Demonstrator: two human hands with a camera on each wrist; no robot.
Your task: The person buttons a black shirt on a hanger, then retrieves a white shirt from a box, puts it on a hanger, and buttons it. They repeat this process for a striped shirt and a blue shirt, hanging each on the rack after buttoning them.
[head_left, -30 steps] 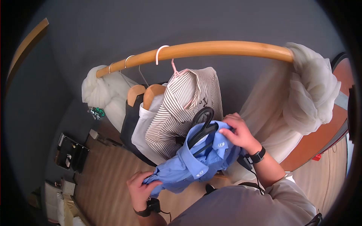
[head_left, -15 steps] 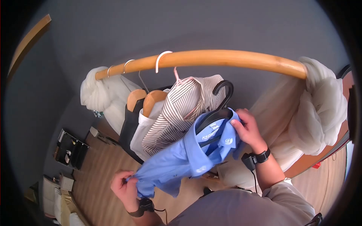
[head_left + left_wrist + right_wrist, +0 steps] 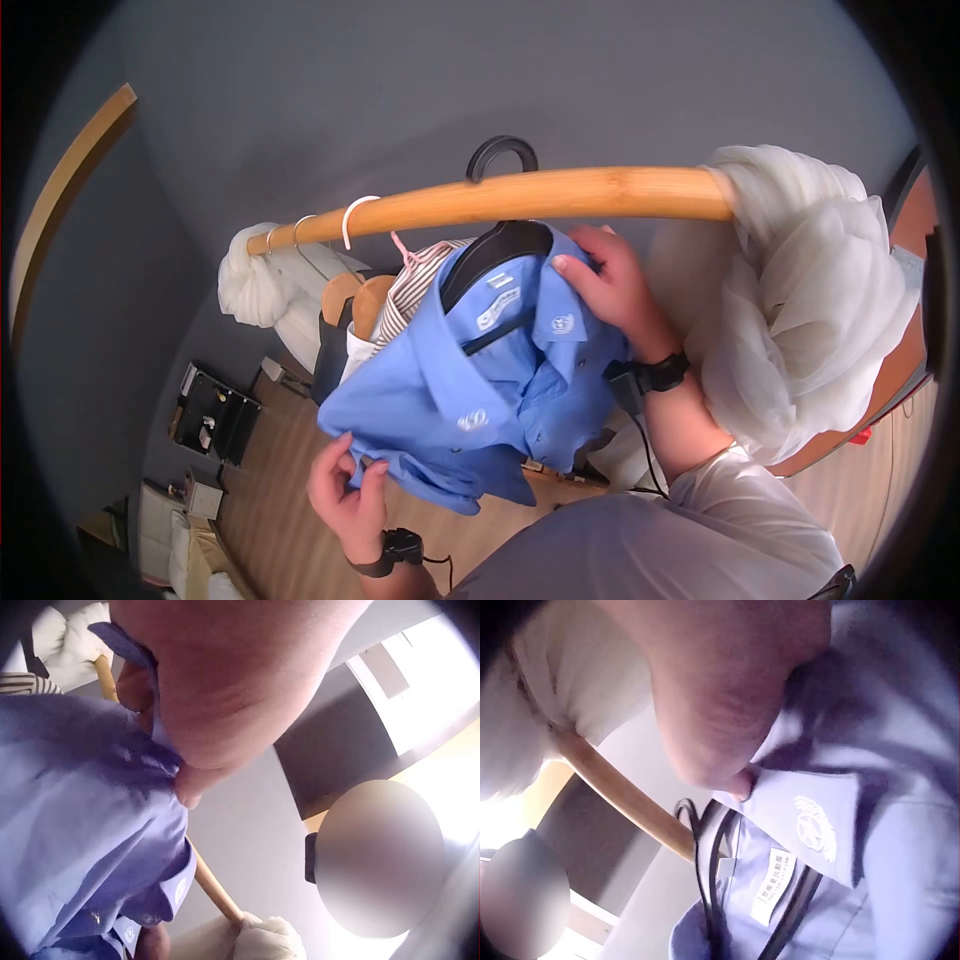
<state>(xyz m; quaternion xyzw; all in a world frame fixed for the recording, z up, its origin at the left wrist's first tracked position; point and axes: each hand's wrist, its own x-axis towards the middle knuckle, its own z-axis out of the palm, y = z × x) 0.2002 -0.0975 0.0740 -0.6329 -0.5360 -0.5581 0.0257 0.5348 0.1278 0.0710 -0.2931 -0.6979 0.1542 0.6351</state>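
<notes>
A blue collared shirt (image 3: 400, 390) hangs on a black hanger (image 3: 497, 250), whose hook curves up over the top of the wooden rod. My right hand (image 3: 620, 290) grips the shirt at the collar and shoulder, thumb on the collar's outer side. In the right wrist view that thumb presses beside a white printed emblem (image 3: 814, 825). Lower left, my left hand (image 3: 345, 500) pinches the edge of a sleeve between thumb and fingers. Seen from the left wrist, the blue cloth (image 3: 82, 802) gathers at those fingertips.
Left of the shirt, a striped shirt (image 3: 405, 295) and darker and white garments on wooden hangers (image 3: 372, 300) share the rod (image 3: 600, 190). Pale sheer fabric (image 3: 800, 300) wraps both rod ends. A black open case (image 3: 215, 415) lies on the floor at left.
The blue shirt and its hanger have risen toward the rod, and the hook has gone from below the rod to over it. Both hands keep hold of the shirt.
</notes>
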